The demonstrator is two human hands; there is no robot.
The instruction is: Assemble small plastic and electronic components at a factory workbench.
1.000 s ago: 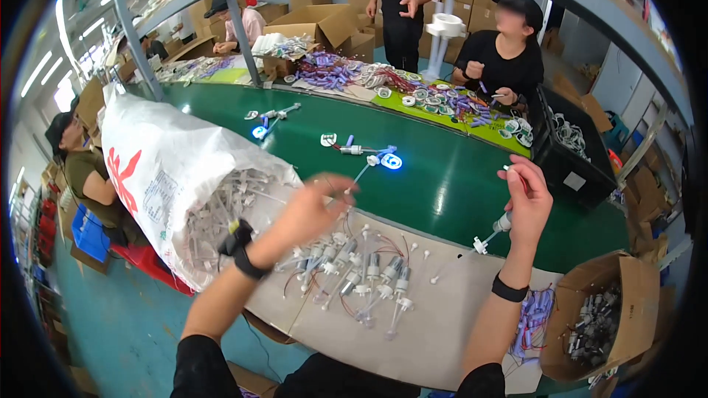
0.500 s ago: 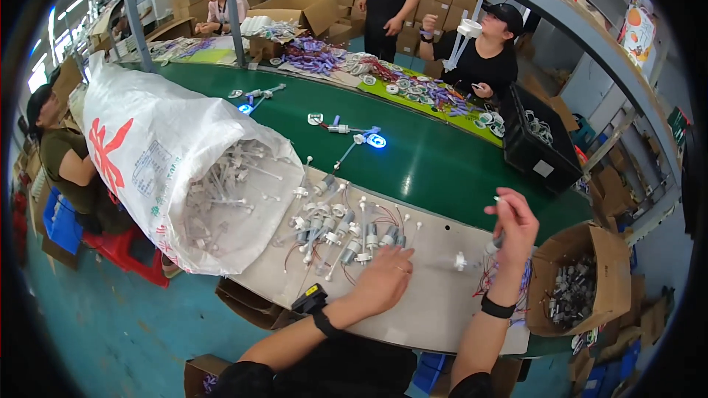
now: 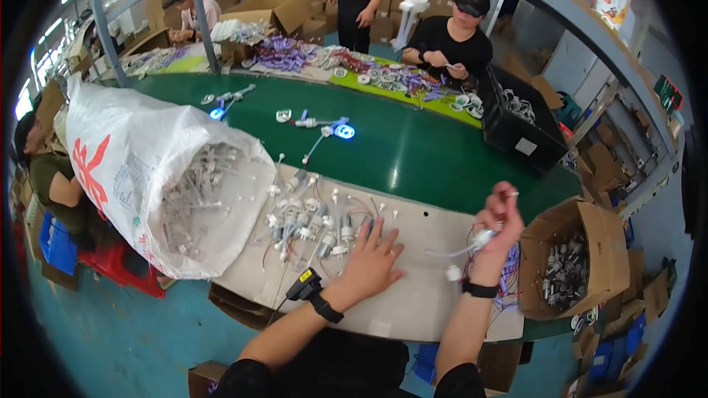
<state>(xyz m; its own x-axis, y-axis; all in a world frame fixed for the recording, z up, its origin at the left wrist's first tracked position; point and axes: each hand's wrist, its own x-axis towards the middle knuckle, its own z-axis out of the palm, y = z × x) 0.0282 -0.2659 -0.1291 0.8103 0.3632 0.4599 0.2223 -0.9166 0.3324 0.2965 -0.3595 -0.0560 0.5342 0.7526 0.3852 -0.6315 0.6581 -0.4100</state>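
Note:
My left hand (image 3: 371, 262) lies with its fingers spread at the right edge of a pile of small motor assemblies (image 3: 321, 225), grey cylinders with white fittings, clear tubes and thin red wires. Its fingertips reach the nearest pieces, but it grips none. To the right, my right hand (image 3: 503, 217) is raised above the board, fingers bent round a small motor assembly (image 3: 483, 239) with a clear tube pointing left. A tiny white tip shows at its fingertips. Below that hand is a white fitting (image 3: 453, 273); whether it is joined to the held piece I cannot tell.
A large white sack (image 3: 140, 169) of clear tube parts lies left, its mouth towards the pile. The cardboard box (image 3: 612, 258) at right holds more motors. Beyond the beige board (image 3: 435, 309) runs a green belt (image 3: 413, 147) carrying lit parts. Co-workers sit across it.
The view has shifted slightly. My left hand has spread its fingers, and my right hand has turned, showing the held motor and tube. Across the belt, a co-worker has brought both hands together.

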